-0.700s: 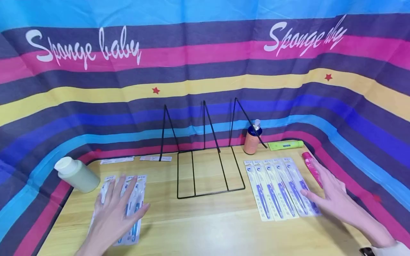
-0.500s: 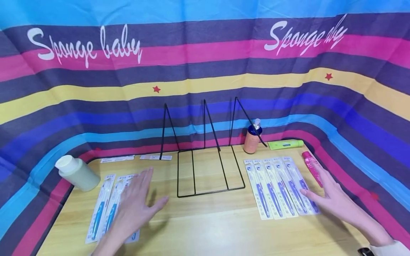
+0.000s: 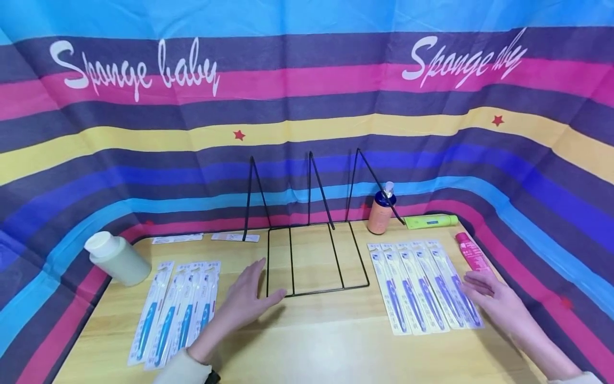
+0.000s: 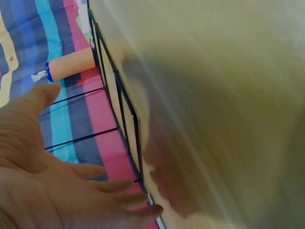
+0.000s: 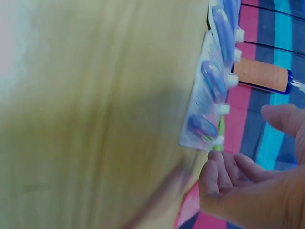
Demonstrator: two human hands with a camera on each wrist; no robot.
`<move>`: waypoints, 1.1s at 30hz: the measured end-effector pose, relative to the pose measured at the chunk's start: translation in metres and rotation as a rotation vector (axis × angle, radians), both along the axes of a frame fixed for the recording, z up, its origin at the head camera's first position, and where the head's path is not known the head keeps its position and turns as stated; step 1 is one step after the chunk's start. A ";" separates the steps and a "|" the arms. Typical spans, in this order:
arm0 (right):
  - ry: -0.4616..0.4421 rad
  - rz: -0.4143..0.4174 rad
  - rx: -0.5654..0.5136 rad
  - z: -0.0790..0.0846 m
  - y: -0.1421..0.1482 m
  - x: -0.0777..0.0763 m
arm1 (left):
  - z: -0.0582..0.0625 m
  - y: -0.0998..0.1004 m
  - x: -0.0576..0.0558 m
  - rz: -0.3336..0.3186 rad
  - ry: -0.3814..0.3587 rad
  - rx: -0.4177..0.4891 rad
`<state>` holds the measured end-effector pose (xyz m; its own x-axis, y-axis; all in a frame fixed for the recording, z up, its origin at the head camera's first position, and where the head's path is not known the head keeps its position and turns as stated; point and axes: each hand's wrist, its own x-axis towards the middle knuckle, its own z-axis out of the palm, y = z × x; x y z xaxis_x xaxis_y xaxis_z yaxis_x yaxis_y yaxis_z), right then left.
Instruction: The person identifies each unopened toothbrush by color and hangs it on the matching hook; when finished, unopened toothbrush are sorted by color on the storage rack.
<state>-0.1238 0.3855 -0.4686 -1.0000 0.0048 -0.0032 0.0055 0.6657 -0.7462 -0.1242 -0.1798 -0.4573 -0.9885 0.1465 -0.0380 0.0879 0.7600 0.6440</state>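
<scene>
At the far left of the light wood-grain table (image 3: 326,341) is a pale green bottle with a white cap (image 3: 123,262). Beside it lie four clear-packed toothbrushes with blue handles (image 3: 165,320), neighbouring packs overlapping. Two flat white packets (image 3: 177,239) lie along the back edge.

The left hand (image 3: 247,298) is at the left front corner of the black wire rack (image 3: 318,292), fingers extended and thumb spread well away; nothing is held. Contact with the wire cannot be determined. The rack is at the table's centre rear, its three angled dividers upright before the striped cloth backdrop (image 3: 297,85).

Right of the rack, an orange bottle with a blue collar and clear top (image 3: 380,220) stands upright. In front of it lie five clear-packed toothbrushes with purple handles (image 3: 417,298), side by side. A lime-green tube (image 3: 431,221) lies behind these, a pink tube (image 3: 472,253) to their right.

The right hand (image 3: 499,304) is just beside the rightmost purple pack, fingers loosely curled, thumb apart, nothing gripped. Contact with pack or pink tube cannot be determined.
</scene>
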 end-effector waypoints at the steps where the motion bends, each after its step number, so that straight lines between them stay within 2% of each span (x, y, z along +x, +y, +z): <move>1: -0.003 -0.008 -0.008 -0.003 0.000 0.001 | -0.002 0.001 -0.001 0.003 -0.009 0.006; 5: -0.016 -0.027 -0.052 -0.012 0.000 0.000 | -0.009 0.002 -0.005 0.013 -0.013 -0.009; 8: -0.052 -0.034 -0.057 -0.014 -0.001 -0.003 | -0.014 0.000 -0.007 0.023 0.023 -0.012; 12: -0.096 -0.035 0.019 -0.013 -0.003 -0.009 | -0.026 -0.004 -0.010 0.029 0.075 -0.032; 14: -0.101 -0.034 0.064 -0.012 -0.004 -0.013 | -0.031 -0.005 -0.012 0.031 0.078 -0.049; 17: -0.107 -0.031 0.069 -0.012 -0.007 -0.017 | -0.036 -0.005 -0.014 0.032 0.089 -0.073; 19: -0.133 -0.034 0.030 -0.012 -0.008 -0.018 | -0.036 -0.005 -0.015 0.034 0.087 -0.088; 26: -0.209 -0.042 -0.094 -0.011 -0.004 -0.013 | -0.024 -0.001 -0.014 0.026 0.026 -0.110; 33: -0.218 -0.077 -0.089 -0.010 0.009 -0.008 | -0.024 0.000 -0.016 -0.012 0.048 -0.101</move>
<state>-0.1315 0.3947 -0.4782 -0.9724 0.0706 -0.2222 0.2204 0.5892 -0.7774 -0.1404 -0.1797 -0.4814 -0.9878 0.1558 -0.0055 0.1262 0.8198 0.5586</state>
